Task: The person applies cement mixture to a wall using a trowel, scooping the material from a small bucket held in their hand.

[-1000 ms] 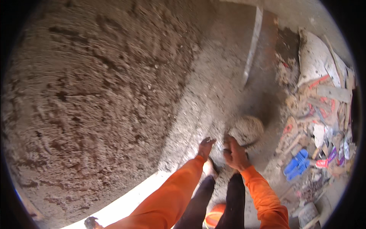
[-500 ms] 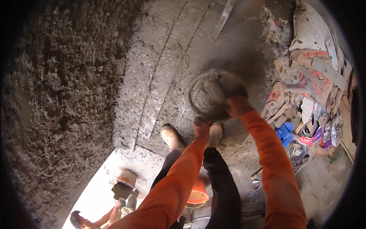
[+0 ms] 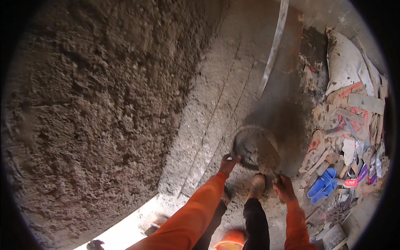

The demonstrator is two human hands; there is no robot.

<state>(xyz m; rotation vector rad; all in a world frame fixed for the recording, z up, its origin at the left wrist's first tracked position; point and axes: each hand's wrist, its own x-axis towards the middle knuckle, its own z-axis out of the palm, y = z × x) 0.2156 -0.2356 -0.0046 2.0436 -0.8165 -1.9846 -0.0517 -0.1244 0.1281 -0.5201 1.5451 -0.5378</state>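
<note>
A round, mortar-smeared pan (image 3: 237, 143) hangs in front of me at about the height of my feet. My left hand (image 3: 228, 165) is closed on its near left rim. My right hand (image 3: 284, 189), just off the pan's near right side, grips the handle of a trowel (image 3: 269, 157). The trowel's blade reaches over the pan and is coated with wet grey mortar. More mortar (image 3: 250, 149) lies inside the pan, partly hidden by the blade.
A rough mortar-covered wall (image 3: 96, 112) fills the left. A long straight board (image 3: 275, 46) stands out ahead. On the right lie blue slippers (image 3: 322, 183), a white sack (image 3: 342, 62) and torn paper scraps. An orange bucket (image 3: 231, 239) stands near my legs.
My right hand has moved from the pan's right rim down to the near right, with the trowel now showing over the pan. My view has swung toward the wall; the other person is mostly out of sight.
</note>
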